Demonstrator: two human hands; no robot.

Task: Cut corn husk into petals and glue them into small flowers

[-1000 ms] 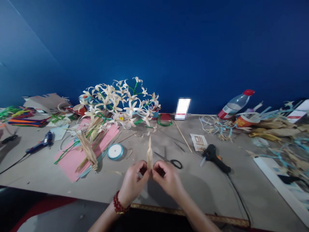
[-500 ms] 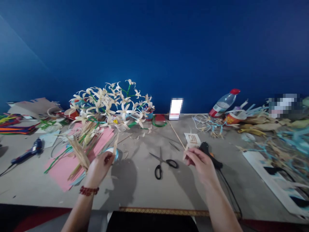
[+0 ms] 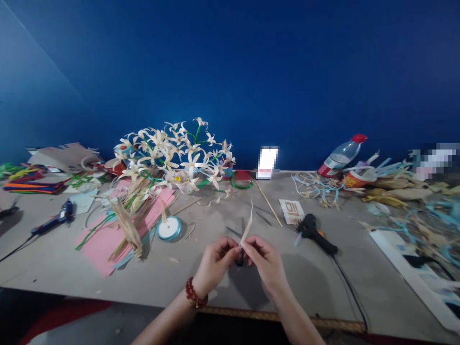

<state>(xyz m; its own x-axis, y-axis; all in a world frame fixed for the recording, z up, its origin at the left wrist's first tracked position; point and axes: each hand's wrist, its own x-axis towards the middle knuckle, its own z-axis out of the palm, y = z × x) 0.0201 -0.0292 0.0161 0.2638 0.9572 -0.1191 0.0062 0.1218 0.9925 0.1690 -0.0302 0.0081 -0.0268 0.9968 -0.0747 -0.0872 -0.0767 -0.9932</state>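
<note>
Over the middle of the table my left hand (image 3: 217, 263) and my right hand (image 3: 264, 263) meet, both closed with the fingertips pinched together. Between them they grip the lower end of a narrow pale husk strip (image 3: 247, 226), whose pointed tip stands upward. Directly below the fingers lie black-handled scissors (image 3: 234, 232), mostly covered by the hands. A roll of light blue ribbon (image 3: 169, 228) rests to the left, with a pale husk piece at its upper edge. Beyond the hands, a thin wooden stick (image 3: 269, 203) lies slantwise on the table.
Husk flowers (image 3: 172, 153) on green stems spread along the back. Loose husks (image 3: 126, 227) lie on pink paper (image 3: 94, 256). A blue glue gun (image 3: 53, 220) is at left, a black glue gun (image 3: 318, 235) at right. A bottle (image 3: 341, 155) and white power strip (image 3: 406, 268) stand farther right.
My left hand has moved right, away from the ribbon roll, and my right hand has come left from beside the stick. They now meet at the husk strip above the scissors.
</note>
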